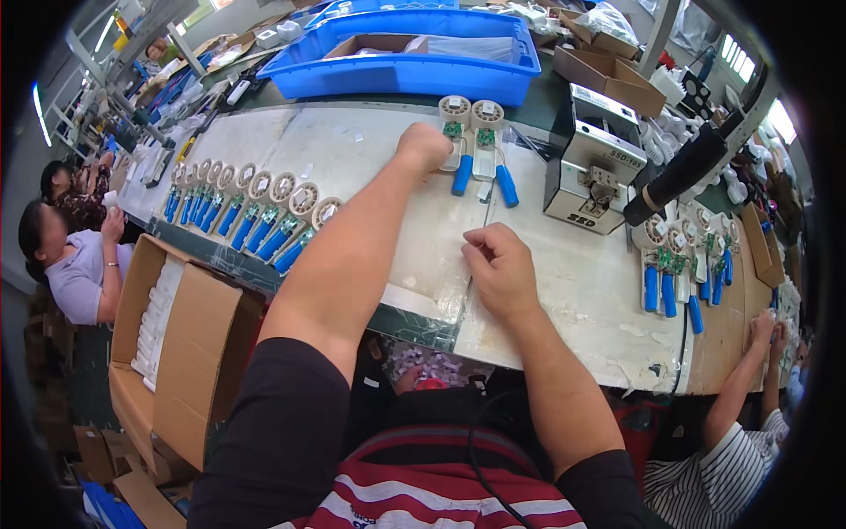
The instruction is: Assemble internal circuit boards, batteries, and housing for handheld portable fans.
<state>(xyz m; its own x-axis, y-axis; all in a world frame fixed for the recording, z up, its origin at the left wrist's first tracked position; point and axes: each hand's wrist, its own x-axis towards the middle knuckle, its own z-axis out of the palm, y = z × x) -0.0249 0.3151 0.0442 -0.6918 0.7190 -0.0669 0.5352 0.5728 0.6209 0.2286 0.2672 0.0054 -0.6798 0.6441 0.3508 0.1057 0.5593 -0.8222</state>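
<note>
Two hands over the half-built units

I see a row of blue-handled assemblies (251, 210) lying far left on the desk (582, 291). My left hand (425, 145), fingers clenched, touches the left of two assemblies (458, 145). My right hand (499, 264) rests curled, holding nothing visible.

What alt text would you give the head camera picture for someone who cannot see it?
Seen from above, a person's left hand reaches to two small assemblies with blue cylinders on a white workbench, while the right hand rests closed nearer the body. A row of similar assemblies lies to the left, a blue tray behind.
</note>
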